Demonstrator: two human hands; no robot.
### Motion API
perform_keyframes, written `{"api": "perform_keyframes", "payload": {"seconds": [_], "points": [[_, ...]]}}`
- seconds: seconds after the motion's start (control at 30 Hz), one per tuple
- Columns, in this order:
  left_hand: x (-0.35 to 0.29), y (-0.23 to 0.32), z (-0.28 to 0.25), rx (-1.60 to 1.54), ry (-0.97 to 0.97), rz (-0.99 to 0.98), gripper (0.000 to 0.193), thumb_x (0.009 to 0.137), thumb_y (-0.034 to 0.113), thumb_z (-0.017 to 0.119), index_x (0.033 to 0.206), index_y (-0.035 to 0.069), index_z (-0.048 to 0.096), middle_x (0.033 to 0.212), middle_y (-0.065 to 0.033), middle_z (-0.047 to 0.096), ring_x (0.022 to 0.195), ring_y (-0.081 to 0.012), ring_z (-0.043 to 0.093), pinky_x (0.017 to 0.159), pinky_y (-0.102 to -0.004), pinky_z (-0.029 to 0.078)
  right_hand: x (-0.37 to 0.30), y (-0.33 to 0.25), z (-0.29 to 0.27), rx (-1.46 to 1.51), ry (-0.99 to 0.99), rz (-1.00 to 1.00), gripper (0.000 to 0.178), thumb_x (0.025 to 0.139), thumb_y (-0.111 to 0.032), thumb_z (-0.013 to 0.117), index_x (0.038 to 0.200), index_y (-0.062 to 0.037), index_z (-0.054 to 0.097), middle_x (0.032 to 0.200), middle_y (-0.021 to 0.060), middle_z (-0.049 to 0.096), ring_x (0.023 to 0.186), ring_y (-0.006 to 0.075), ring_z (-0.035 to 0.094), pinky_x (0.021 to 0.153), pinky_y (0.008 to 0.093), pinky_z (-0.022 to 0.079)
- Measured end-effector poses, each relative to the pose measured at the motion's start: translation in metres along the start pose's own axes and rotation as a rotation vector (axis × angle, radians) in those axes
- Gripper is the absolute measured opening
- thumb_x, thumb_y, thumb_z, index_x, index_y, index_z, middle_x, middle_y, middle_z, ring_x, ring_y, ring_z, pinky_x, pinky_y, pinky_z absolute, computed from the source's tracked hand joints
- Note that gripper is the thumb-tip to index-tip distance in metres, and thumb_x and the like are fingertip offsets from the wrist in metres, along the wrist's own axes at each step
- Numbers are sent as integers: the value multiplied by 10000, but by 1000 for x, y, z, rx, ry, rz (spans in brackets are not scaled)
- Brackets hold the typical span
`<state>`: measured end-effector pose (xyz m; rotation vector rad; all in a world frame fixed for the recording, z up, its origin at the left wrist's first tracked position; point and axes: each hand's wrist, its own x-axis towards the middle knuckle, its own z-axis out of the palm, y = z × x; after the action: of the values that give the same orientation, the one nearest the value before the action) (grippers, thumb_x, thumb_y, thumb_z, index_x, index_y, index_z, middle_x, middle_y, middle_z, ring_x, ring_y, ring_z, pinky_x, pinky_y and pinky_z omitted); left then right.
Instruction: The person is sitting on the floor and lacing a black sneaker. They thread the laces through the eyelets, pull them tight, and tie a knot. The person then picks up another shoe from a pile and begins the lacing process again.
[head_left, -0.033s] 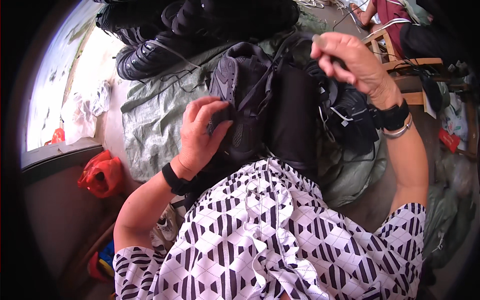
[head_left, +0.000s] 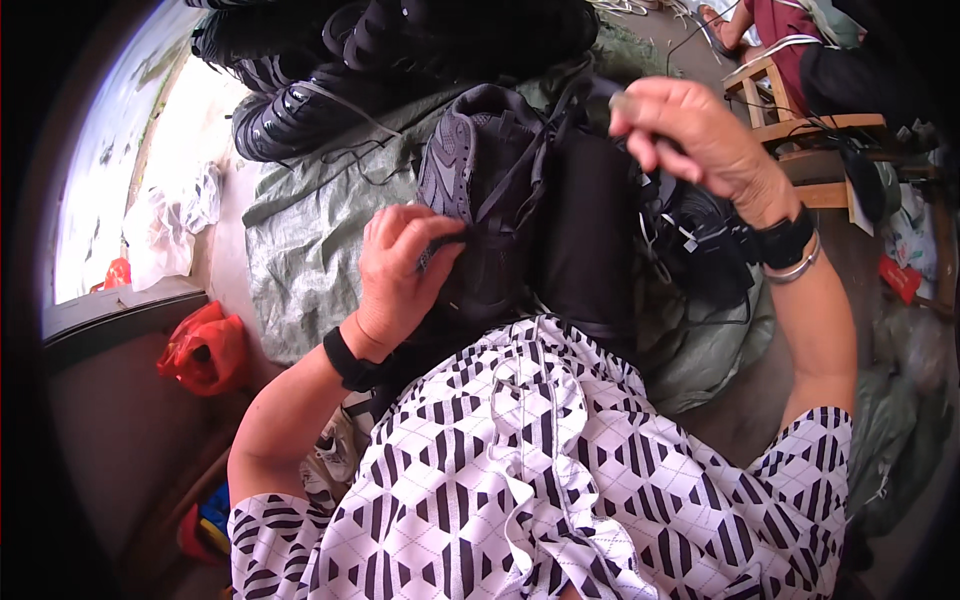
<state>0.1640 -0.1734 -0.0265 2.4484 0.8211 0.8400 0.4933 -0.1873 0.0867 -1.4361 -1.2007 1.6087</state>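
A dark grey sneaker (head_left: 452, 165) rests on my lap, its heel opening pointing away from me. At its near left side, my left hand (head_left: 405, 262) is closed in a pinch, with dark material showing between thumb and forefinger; I cannot tell if it is lace or shoe edge. A black shoelace (head_left: 572, 98) runs up and right from the shoe's opening. Its upper part reaches my right hand (head_left: 690, 140), raised to the right of the shoe, with thumb and forefinger closed on the lace. The lace's end is hard to make out.
Several black sneakers (head_left: 300, 115) are piled at the far left on a green woven sheet (head_left: 300, 250). More dark shoes (head_left: 700, 240) lie right of my leg. A red plastic bag (head_left: 205, 350) is at left. Far right are a wooden stool (head_left: 830, 130) and another person's leg (head_left: 850, 85).
My right hand has shifted slightly left and down with the lace. The fingers of my left hand have drawn a little closer together at the shoe.
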Motion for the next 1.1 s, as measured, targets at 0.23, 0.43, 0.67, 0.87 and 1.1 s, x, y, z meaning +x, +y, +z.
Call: {"api": "perform_keyframes", "payload": {"seconds": [0.23, 0.43, 0.67, 0.87, 1.1], "points": [[55, 33, -6, 333, -300, 292, 163, 748, 150, 663, 910, 153, 685, 812, -4, 516, 850, -188, 524, 764, -333, 419, 0, 29, 60, -244, -112, 136, 188, 914, -225, 626, 883, -43, 662, 558, -27, 561, 379, 3, 397, 346, 164, 282], [77, 39, -6, 351, -550, 230, 86, 746, 123, 660, 823, 134, 621, 857, -20, 560, 899, -208, 574, 785, -364, 422, -1, 54, 58, -141, -12, 86, 149, 906, -188, 625, 900, -43, 658, 608, -10, 585, 431, 9, 455, 357, 173, 316], [60, 19, 0, 41, -304, 219, 106, 764, 121, 685, 847, 119, 619, 819, -30, 569, 826, -241, 575, 788, -366, 434, -3, 86, 98, -599, 169, -366, 176, 780, -125, 700, 915, -39, 627, 806, 153, 664, 755, 334, 660, 669, 394, 516], [46, 17, 1, -42, -202, 149, 136, 773, 111, 683, 900, 105, 634, 814, -47, 573, 810, -268, 573, 804, -370, 447, 12, 90, 106, -576, 169, -447, 166, 772, -122, 679, 855, -42, 560, 741, 135, 639, 743, 346, 648, 644, 432, 511], [61, 20, -7, 45, -341, 165, 201, 740, 115, 719, 913, 87, 621, 806, -80, 571, 784, -286, 586, 751, -381, 455, 3, 86, 102, -929, 255, -716, 137, 785, -117, 671, 803, -74, 542, 685, 104, 616, 678, 295, 651, 548, 399, 510]]}}
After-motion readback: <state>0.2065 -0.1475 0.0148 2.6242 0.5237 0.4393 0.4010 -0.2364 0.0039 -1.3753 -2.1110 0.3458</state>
